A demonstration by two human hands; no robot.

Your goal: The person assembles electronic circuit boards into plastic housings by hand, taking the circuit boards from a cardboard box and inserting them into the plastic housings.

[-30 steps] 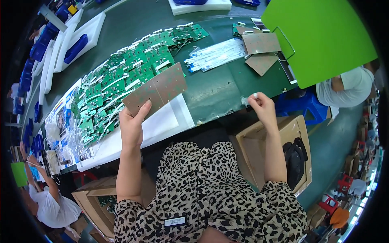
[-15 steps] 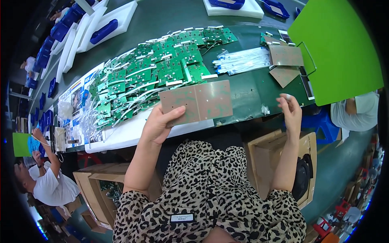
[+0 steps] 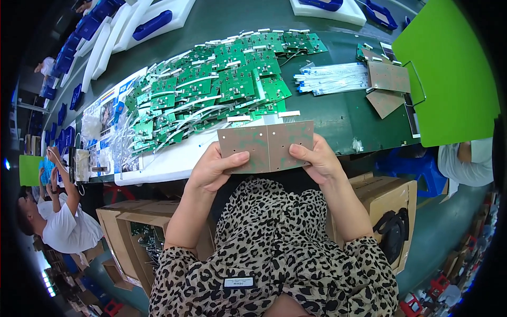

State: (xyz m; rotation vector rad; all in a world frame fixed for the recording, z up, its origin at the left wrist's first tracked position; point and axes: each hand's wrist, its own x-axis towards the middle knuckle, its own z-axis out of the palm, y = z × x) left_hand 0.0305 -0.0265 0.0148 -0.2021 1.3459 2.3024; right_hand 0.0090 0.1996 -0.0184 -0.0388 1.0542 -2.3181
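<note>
Between my two hands I hold a brown circuit board panel, with a straight seam down its middle and white connectors along its far edge. My left hand grips the left half, thumb on top. My right hand grips the right half in the same way. The fingers beneath the panel are mostly hidden. Just beyond it lies a wide heap of green circuit boards with white flat cables. A bundle of white cables lies to the right of the heap.
More brown boards lie at the right beside a green upright panel. Cardboard boxes stand below the table on both sides. Blue trays sit on white foam further off. One person works at far left, another at right.
My right hand has come in from the right and taken hold of the panel's right half. The panel is now nearer to me and held level by both hands.
</note>
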